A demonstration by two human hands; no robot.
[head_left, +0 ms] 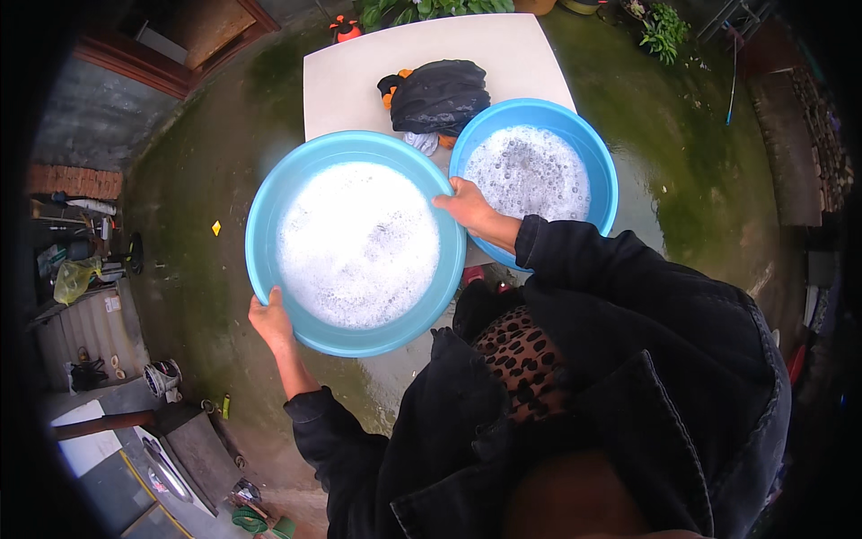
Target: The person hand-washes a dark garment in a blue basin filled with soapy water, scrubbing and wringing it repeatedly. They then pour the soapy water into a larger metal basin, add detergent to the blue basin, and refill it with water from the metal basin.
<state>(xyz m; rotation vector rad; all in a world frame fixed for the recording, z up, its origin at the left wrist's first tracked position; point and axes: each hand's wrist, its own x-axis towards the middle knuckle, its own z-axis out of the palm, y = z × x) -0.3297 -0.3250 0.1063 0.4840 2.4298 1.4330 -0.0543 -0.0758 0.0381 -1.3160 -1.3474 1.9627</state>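
Note:
A light-blue plastic basin (357, 343) full of white suds is held between my two hands. My left hand (272, 321) grips its lower left rim, thumb over the edge. On the opposite side my right hand (469, 205) has the rim, thumb on the inner wall. Just right of it, partly behind my right forearm, is a second blue basin (601, 168) with foamy water. Wet dark clothes (441, 98) lie heaped on a pale table (343, 87), with orange cloth and a whitish piece (421, 142) at the edges of the heap.
Wet, mossy concrete ground (202, 283) surrounds the table. Beyond its far edge are an orange spray bottle (347, 30) and leafy plants (431, 8). A washing machine or similar white unit with a round metal part (165, 471) stands at the lower left. A blue-tipped pole (731, 94) is at the upper right.

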